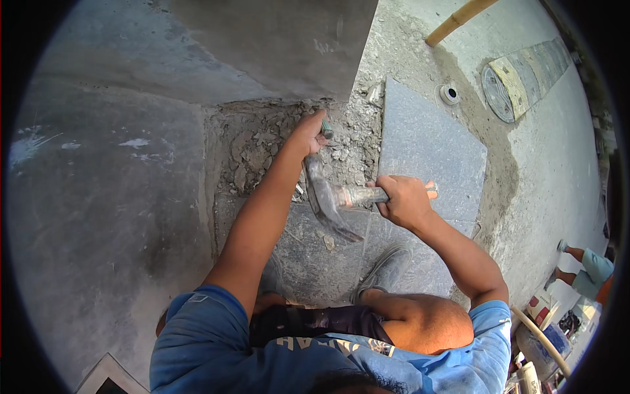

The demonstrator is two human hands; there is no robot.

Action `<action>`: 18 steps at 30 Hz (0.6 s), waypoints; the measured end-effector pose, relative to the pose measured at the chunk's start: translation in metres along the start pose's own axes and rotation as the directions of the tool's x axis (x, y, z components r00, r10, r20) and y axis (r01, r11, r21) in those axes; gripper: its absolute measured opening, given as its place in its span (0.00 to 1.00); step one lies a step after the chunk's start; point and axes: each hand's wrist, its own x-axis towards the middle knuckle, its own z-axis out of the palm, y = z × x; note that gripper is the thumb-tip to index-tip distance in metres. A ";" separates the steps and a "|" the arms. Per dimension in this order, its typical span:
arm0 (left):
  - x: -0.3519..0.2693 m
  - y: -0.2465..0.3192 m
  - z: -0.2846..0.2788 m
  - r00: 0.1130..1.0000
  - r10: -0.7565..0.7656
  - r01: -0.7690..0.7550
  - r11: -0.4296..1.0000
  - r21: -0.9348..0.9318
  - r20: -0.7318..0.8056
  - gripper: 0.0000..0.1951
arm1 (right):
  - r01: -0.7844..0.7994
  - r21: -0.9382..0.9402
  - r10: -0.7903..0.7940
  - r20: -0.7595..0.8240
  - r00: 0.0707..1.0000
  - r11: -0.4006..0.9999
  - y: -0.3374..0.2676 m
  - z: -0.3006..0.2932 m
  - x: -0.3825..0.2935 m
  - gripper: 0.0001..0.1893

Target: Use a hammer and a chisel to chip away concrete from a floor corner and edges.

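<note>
My left hand (pixel 311 132) is closed around a chisel with a green grip (pixel 327 130), over a bed of broken mortar and rubble (pixel 251 147) at the foot of a wall. The chisel's tip is hidden. In my right hand (pixel 406 201) is the wooden handle of a worn claw hammer (pixel 322 192). The hammer's head hangs just below my left hand, its claw pointing towards me. Dark grey floor tiles (pixel 315 246) lie under my shoes, and another grey tile (pixel 428 133) borders the rubble on the right.
Grey rendered walls (pixel 123 162) rise ahead and to the left. A pipe end (pixel 449 93), a bamboo pole (pixel 457 22) and a striped cylindrical object (pixel 526 79) stand at the upper right. At the right edge are another person's legs (pixel 585 271), buckets (pixel 541 308) and a second pole (pixel 541 340).
</note>
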 end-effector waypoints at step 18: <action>0.007 -0.018 0.034 0.999 -0.048 0.048 0.999 0.001 0.009 0.13 | -0.065 0.104 0.067 -0.017 0.998 0.992 0.051 0.020 0.005 0.06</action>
